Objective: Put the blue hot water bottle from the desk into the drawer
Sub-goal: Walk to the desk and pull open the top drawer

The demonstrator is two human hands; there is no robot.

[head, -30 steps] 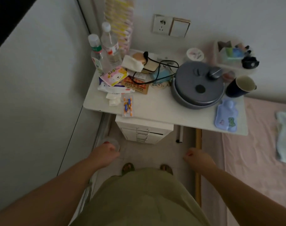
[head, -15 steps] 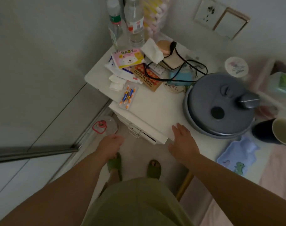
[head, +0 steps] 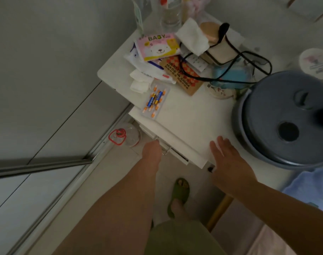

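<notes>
From the head camera, the left hand (head: 152,150) sits at centre frame against the front of the drawer (head: 172,152) under the desk (head: 190,115), its fingers curled at the metal handle (head: 166,151) (whether they actually grip it cannot be told, since the fingertips are hidden beneath the desk edge). The right hand (head: 228,159) lies open and flat, palm down, on the near edge of the desk just right of centre, holding nothing. The blue hot water bottle (head: 309,188) lies at the right edge of the frame, partly cut off and blurred, just below the grey lidded pot (head: 285,116). In the upper middle, a pack of batteries (head: 154,100) rests beside a pink "BABY" packet (head: 158,46) and a tangle of black cable (head: 236,67). A green slipper (head: 179,196) shows at lower centre on the floor.
</notes>
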